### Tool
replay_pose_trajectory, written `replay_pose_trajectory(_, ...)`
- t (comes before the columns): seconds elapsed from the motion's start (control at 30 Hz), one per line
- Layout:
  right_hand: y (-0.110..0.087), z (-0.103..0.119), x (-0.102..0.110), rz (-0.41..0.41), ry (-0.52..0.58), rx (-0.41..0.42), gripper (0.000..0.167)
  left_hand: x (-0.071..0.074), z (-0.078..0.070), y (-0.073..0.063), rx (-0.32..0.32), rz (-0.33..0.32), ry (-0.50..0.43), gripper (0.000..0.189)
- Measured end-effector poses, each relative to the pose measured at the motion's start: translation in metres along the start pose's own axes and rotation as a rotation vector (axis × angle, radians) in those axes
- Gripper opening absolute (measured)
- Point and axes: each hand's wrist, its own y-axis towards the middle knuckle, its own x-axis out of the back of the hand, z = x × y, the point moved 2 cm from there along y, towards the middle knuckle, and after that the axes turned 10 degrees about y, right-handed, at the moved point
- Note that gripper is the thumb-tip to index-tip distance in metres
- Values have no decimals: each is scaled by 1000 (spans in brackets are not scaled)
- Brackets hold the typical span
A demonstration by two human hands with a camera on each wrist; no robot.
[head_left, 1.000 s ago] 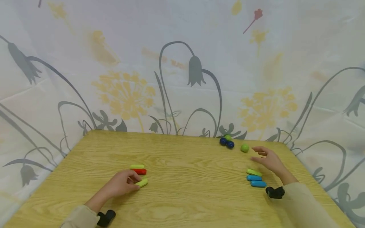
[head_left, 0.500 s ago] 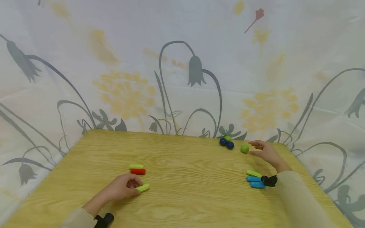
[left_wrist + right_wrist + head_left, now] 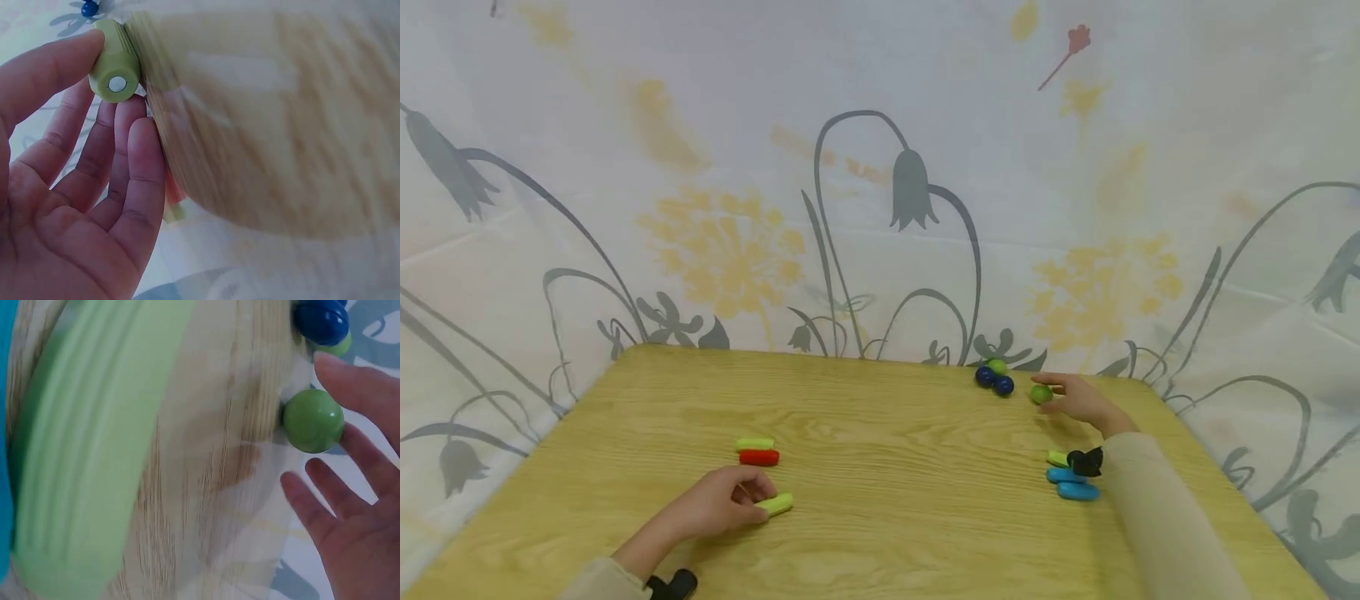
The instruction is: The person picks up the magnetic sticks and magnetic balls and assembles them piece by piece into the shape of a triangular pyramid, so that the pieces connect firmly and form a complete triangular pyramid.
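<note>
My left hand (image 3: 718, 504) pinches a short yellow-green ridged stick (image 3: 777, 503) between thumb and fingers, low over the left part of the table. In the left wrist view, the stick (image 3: 115, 62) shows a white round dot on its end. At the table's far right, my right hand (image 3: 1081, 402) reaches around a glossy green ball (image 3: 1041, 394), index finger above it and thumb below. The right wrist view shows the ball (image 3: 314, 420) between loosely spread thumb and fingers, with space between thumb tip and ball.
Two dark blue balls (image 3: 1003, 386) and another green ball (image 3: 997, 367) cluster at the back edge. Blue sticks (image 3: 1078, 492) and a yellow-green stick (image 3: 1056, 457) lie under the right wrist. A red stick (image 3: 759, 457) and a yellow-green one (image 3: 756, 444) lie beyond my left hand.
My right hand has moved left, from beside the green ball to around it. Holding the yellow-green stick, my left hand has shifted slightly toward the near edge.
</note>
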Motion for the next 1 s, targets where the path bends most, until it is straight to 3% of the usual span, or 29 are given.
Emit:
replay_pose_trajectory(0.2, -2, 8, -3, 28, -79, 1, 39, 0, -2, 1, -3, 8, 6, 21)
replay_pose_trajectory(0.33, -6, 12, -6, 48, -123, 4, 38, 0, -3, 2, -2, 7, 13, 21)
replay_pose_trajectory(0.73, -18, 24, -30, -11, -89, 96, 34, -3, -6, 0, 13, 4, 22, 20)
replay_pose_trajectory(1.0, -30, 39, -51, -61, -52, 105, 34, -6, -10, 4, -21, 0, 16, 19)
